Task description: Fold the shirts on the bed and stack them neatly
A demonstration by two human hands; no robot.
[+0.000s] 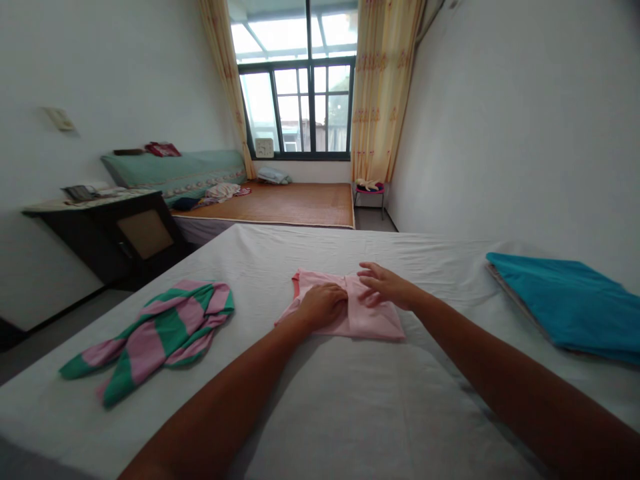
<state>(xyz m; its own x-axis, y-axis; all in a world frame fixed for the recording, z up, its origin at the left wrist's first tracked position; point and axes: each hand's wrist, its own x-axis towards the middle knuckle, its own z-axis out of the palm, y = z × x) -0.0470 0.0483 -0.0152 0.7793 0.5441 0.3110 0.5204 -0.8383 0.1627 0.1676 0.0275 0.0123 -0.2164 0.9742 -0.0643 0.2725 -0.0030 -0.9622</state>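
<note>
A pale pink shirt [367, 317] lies folded on the white-covered surface, with a darker coral edge at its far left. My left hand [324, 307] rests palm down on the shirt's left part, its fingers slightly bent and lying on the cloth, close to the fold near the middle. Over the right part hovers my right hand [385, 285], fingers spread apart and holding nothing. Whether its lower fingertips touch the cloth is hard to tell. To the left lies a crumpled green and pink striped garment [173, 323].
A folded blue cloth stack [570, 303] lies on the right of the white sheet [330, 420]. Beyond it stand a mat-covered bed [300, 203], a dark cabinet [135, 233] at left and a small pink stool [370, 189]. White walls rise on both sides.
</note>
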